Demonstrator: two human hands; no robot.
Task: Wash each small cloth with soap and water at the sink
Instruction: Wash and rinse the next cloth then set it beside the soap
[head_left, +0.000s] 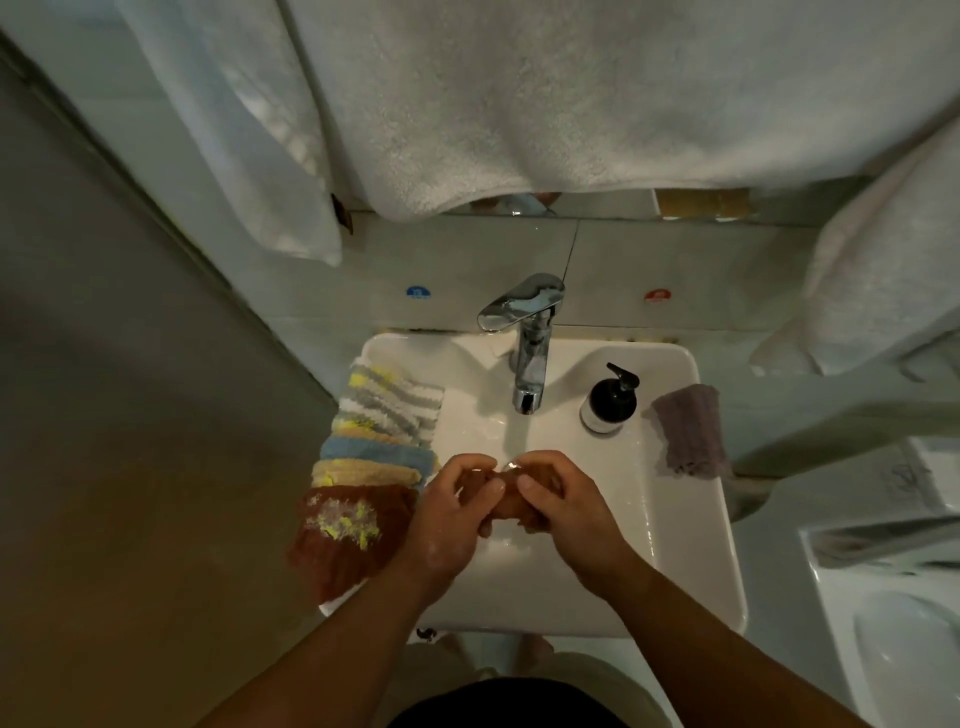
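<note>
Both hands are together over the bowl of the white ceramic sink (691, 525), clamped on one small brown cloth (511, 510). The left hand (454, 512) curls its fingers round the cloth's left end, and the right hand (563, 501) grips the right end, with the thumbs lying close together on top. The cloth is bunched up and looks wet, though the dim light makes that hard to confirm. It sits directly under the thin stream of water (515, 434) falling from the chrome single-lever tap (530, 358).

A black pump bottle of soap with a white base (609, 402) stands on the rim just right of the tap. Further right, a grey-purple cloth (688, 431) lies draped over the sink's edge.

Along the left rim lies an overlapping row of cloths: a fluffy grey, white and yellow striped cloth (389, 400) farthest back, then a pale blue cloth (379, 451), a beige cloth (363, 474), and nearest, a rust-brown cloth with a yellow and pink fuzzy patch (345, 540).

Large white towels (571, 104) hang above the tap.
</note>
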